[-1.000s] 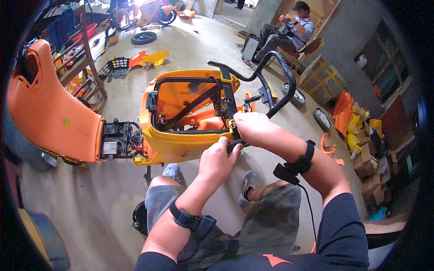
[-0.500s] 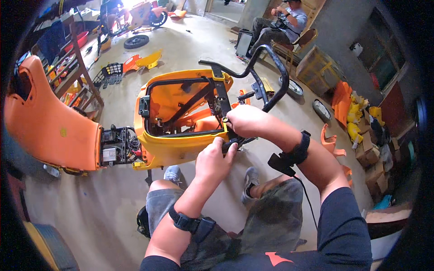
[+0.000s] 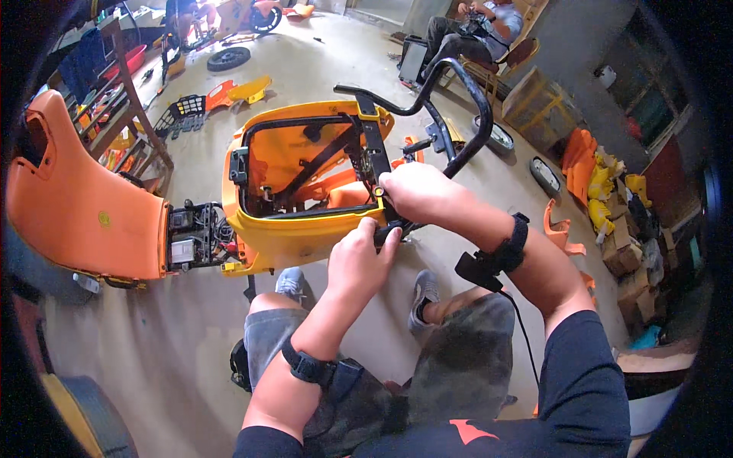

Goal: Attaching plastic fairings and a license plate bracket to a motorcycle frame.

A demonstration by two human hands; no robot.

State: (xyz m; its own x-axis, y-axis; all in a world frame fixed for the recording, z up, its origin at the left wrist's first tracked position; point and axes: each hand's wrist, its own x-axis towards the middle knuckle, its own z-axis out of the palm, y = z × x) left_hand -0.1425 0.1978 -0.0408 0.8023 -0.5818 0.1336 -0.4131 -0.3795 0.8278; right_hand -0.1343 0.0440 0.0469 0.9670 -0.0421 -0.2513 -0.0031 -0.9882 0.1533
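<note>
In front of me stands a partly taken-apart scooter body, its yellow body panel point(image 3: 294, 246) framing an opening with a black rim. My right hand point(image 3: 420, 192) is closed at the near right corner of that opening, beside a black metal bracket point(image 3: 372, 145). Whatever its fingers hold is hidden by the hand. Just below, my left hand point(image 3: 359, 258) has thumb and forefinger about a black bar-like part point(image 3: 388, 232) at the panel's edge. A bent black tube frame point(image 3: 477, 126) rises to the right of my hands.
An orange scooter panel point(image 3: 84, 198) joins the body at left, beside exposed wiring point(image 3: 202, 237). Loose wheels point(image 3: 545, 175), orange panels point(image 3: 578, 164) and cardboard boxes point(image 3: 620, 256) lie to the right. A seated person point(image 3: 477, 34) is at the back. A tyre point(image 3: 228, 59) lies farther left.
The view has tilted down slightly, so the scene sits higher. Both hands stay at the same corner of the yellow panel, with little visible movement against it.
</note>
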